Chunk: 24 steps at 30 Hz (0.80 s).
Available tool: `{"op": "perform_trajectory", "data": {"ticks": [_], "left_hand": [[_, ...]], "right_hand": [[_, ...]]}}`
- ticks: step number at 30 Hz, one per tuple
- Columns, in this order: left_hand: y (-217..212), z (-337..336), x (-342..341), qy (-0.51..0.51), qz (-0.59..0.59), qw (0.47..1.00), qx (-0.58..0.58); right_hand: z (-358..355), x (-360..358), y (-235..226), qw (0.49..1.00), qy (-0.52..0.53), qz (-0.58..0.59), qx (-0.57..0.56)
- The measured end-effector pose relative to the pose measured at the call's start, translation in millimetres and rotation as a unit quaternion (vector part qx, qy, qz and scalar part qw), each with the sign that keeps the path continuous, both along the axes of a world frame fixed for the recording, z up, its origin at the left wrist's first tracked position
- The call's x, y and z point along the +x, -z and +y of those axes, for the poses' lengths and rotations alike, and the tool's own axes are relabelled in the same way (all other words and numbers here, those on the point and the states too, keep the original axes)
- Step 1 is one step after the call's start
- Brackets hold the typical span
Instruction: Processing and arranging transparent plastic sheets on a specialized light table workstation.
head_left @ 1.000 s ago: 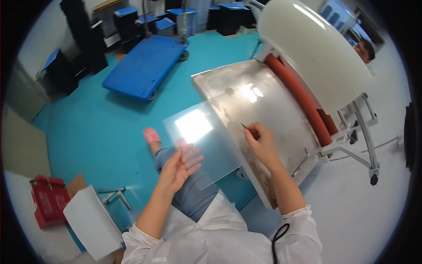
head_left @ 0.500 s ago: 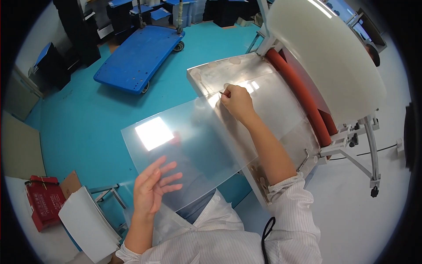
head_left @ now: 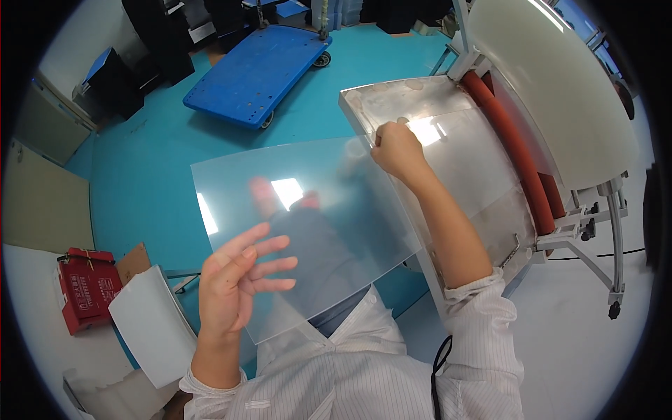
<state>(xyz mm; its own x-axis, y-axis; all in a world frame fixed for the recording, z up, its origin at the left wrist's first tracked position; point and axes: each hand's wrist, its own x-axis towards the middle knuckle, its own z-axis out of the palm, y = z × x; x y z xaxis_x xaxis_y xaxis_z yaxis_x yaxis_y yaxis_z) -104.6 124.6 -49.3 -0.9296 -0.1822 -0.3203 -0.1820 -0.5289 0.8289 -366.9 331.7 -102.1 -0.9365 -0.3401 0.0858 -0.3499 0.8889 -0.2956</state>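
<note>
A large clear plastic sheet (head_left: 350, 210) slants in front of me, its right side over the edge of a metal table (head_left: 392, 91). My right hand (head_left: 397, 150) is closed at the sheet's far right corner, with its fingertips tucked out of sight. At the sheet's near left edge is my left hand (head_left: 234, 287), open, its fingers spread. Whether that palm bears any of the sheet's weight cannot be told. Beyond the table stand a red roller (head_left: 514, 150) and a big pale roll (head_left: 560, 91) on a frame.
A blue platform trolley (head_left: 252, 73) stands on the turquoise floor at the far left. Low on the left are a red bag (head_left: 91, 290) and a white panel (head_left: 154, 329). A bent metal rod (head_left: 514, 246) lies near the table's right corner. Dark stacks (head_left: 157, 42) line the back.
The whole view has shifted, so the table and trolley appear further right. The sheet is tilted differently, with its reflections moved. My right hand remains closed at the corner and my left stays spread.
</note>
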Motion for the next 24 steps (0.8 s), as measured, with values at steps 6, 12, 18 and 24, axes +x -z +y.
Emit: {"op": "perform_trajectory", "data": {"ticks": [6,12,18,24], "left_hand": [[-4,1,3,-0.013,0.0,1.0,-0.002],[7,-6,14,-0.042,-0.01,0.999,0.0],[25,-10,30,-0.104,-0.02,0.994,0.007],[36,3,29,-0.117,-0.046,0.992,-0.005]], "right_hand": [[76,118,-13,0.999,-0.02,-0.031,0.017],[139,183,-38,0.988,-0.024,-0.146,0.049],[120,119,-19,0.941,0.021,-0.167,-0.294],[113,106,11,0.874,0.103,-0.122,-0.459]]}}
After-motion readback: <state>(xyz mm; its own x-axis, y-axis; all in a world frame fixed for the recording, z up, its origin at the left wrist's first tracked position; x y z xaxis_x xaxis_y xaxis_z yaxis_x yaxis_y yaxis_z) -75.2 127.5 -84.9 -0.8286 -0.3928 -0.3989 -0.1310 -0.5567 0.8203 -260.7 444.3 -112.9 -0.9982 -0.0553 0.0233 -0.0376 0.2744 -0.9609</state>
